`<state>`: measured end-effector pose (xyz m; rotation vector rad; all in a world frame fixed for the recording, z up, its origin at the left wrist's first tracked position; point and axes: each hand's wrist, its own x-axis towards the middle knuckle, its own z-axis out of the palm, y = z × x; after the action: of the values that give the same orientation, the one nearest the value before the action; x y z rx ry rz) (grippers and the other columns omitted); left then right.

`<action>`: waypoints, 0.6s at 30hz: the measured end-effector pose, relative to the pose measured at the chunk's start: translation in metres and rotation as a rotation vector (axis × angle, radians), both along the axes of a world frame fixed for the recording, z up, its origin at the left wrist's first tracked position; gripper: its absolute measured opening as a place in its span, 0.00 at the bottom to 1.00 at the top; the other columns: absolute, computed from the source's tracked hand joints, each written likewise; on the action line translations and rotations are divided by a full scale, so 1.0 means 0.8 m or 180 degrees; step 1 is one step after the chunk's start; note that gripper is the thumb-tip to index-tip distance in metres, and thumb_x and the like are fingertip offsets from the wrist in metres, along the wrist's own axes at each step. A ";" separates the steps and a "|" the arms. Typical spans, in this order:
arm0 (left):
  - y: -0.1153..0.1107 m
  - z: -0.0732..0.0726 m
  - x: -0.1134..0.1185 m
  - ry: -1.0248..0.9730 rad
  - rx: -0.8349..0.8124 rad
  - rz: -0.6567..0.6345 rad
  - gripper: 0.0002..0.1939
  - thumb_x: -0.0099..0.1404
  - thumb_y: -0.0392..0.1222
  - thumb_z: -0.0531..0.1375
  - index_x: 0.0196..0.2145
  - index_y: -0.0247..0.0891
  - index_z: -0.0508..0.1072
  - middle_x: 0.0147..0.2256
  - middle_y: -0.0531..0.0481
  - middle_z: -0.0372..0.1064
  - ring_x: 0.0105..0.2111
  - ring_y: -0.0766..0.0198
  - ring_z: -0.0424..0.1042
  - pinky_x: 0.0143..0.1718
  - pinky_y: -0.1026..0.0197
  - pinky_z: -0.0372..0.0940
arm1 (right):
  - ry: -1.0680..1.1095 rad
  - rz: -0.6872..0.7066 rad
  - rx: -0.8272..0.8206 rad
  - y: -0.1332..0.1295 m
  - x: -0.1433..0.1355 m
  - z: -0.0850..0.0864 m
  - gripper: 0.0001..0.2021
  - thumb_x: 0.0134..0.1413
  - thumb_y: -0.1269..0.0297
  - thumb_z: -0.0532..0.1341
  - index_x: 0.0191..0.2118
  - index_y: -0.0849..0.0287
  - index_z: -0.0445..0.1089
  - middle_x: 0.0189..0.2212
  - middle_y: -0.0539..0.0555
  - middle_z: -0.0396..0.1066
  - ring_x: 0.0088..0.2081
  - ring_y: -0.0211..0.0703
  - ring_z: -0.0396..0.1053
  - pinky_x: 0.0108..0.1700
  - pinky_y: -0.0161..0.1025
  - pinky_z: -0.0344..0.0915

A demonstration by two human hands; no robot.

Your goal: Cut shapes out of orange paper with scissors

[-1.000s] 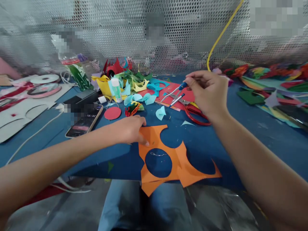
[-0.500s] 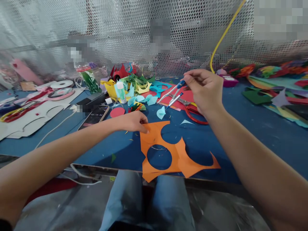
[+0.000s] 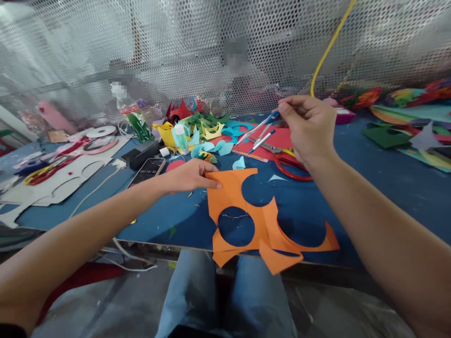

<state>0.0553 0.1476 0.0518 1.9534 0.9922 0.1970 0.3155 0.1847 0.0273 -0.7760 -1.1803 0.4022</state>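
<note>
Your left hand (image 3: pixel 188 176) rests on the near-left corner of the cut paper sheet (image 3: pixel 246 216), which overhangs the table's (image 3: pixel 387 188) front edge. Your right hand (image 3: pixel 310 129) holds a compass (image 3: pixel 259 134) behind the sheet, above the scissors (image 3: pixel 285 162). The phone (image 3: pixel 148 170) lies left, paper scraps (image 3: pixel 200 131) behind.

The orange paper (image 3: pixel 243 206), cut with round holes, lies flat on the tabletop's (image 3: pixel 369 188) near edge. The blue-topped compass (image 3: pixel 260 131) is held tilted above, legs apart.

Matt orange paper (image 3: pixel 243 195); shiny metal compass (image 3: pixel 259 133); perforated metal mesh (image 3: pixel 176 47).
</note>
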 end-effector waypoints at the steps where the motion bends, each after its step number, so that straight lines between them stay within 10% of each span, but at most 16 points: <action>1: -0.001 -0.001 -0.001 -0.0068 -0.0025 0.0012 0.11 0.56 0.43 0.63 0.35 0.34 0.74 0.31 0.51 0.70 0.28 0.69 0.65 0.29 0.64 0.59 | 0.0041 -0.0004 0.0028 0.001 0.000 0.000 0.02 0.49 0.65 0.68 0.30 0.51 0.74 0.23 0.45 0.72 0.25 0.33 0.70 0.29 0.35 0.74; 12: -0.017 0.008 0.004 -0.0285 0.0474 0.0284 0.09 0.56 0.42 0.64 0.32 0.34 0.72 0.23 0.56 0.65 0.20 0.72 0.62 0.19 0.67 0.55 | 0.0168 -0.0104 0.0126 0.006 0.001 0.000 0.03 0.49 0.71 0.65 0.31 0.57 0.75 0.22 0.45 0.72 0.24 0.32 0.70 0.25 0.32 0.72; 16: -0.044 0.030 -0.009 -0.0548 0.3184 0.0521 0.02 0.62 0.36 0.60 0.34 0.36 0.73 0.29 0.53 0.72 0.28 0.68 0.71 0.30 0.64 0.66 | 0.0247 -0.0180 0.0211 0.004 0.001 0.004 0.02 0.50 0.68 0.66 0.31 0.55 0.74 0.23 0.47 0.71 0.25 0.35 0.70 0.25 0.36 0.72; 18: -0.058 0.028 -0.020 -0.0610 0.4550 -0.0199 0.07 0.62 0.32 0.60 0.38 0.39 0.73 0.34 0.52 0.76 0.36 0.64 0.74 0.40 0.60 0.68 | 0.0274 -0.0258 0.0296 0.002 0.001 0.007 0.03 0.50 0.66 0.68 0.31 0.54 0.74 0.24 0.48 0.71 0.24 0.36 0.70 0.25 0.39 0.72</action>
<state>0.0392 0.1011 0.0739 3.0941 0.6464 1.3108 0.3164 0.1866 0.0326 -0.7166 -1.0761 0.3082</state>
